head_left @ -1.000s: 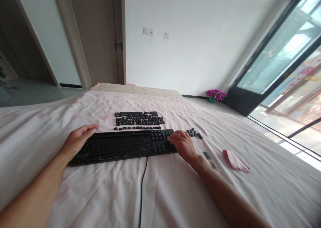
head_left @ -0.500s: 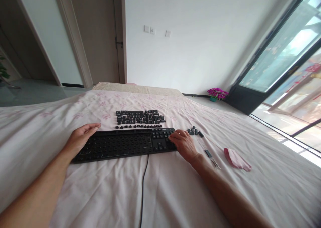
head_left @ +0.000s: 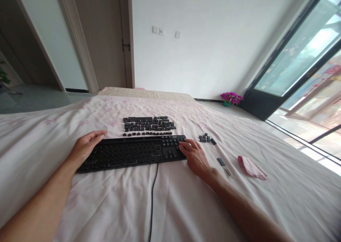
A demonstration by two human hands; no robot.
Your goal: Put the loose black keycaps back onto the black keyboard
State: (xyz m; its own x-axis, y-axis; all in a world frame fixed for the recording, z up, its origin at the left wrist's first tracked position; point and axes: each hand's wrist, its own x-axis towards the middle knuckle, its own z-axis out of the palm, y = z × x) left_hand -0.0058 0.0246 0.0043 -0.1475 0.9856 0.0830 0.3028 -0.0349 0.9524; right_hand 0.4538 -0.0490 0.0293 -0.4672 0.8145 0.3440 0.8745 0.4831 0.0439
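I saw the left hand (head_left: 86, 144), fingertips nearly together, hold unclear, at the black keyboard (head_left: 125, 152) on the bedsheet (head_left: 117, 206); its lettering (head_left: 174, 137) was illegible; the right hand (head_left: 195, 156), fingers half-curled, met the number pad (head_left: 170, 143), grip unclear.

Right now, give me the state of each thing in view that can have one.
Keyboard: flat, left section stripped of keycaps.
Far keycaps: loose, laid in rows.
Small keycap cluster: loose.
Cable: uncoiled.
Wire tool: lying down, unheld.
Pink cloth: creased.
Potted flowers: upright.
Brown door: seemingly shut.
Glass door: cannot tell.
Left hand: fingertips together, grip unclear.
Right hand: fingers at keyboard, grip unclear.
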